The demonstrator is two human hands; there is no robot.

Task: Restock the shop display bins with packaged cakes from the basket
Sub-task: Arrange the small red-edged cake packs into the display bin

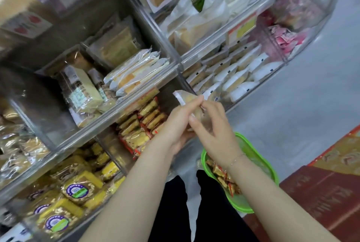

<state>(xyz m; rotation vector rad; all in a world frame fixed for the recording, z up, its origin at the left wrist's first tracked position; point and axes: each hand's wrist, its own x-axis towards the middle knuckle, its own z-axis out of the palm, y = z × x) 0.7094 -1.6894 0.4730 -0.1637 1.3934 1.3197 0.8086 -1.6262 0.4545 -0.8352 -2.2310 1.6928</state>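
Both hands meet on a clear-wrapped cake (188, 103) in front of the clear bins (136, 103): the left hand (178, 124) cups it from below, while the right hand (212, 124) pinches its wrapper with curled fingers. The green basket (259, 156), holding red-wrapped packs (224, 175), sits on the floor below the right wrist, partly hidden by the forearm. Red boxes (327, 193) stand just right of it.

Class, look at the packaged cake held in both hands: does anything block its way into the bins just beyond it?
Nothing visible does. Left hand and right hand hold the packaged cake beside the open-topped bins.
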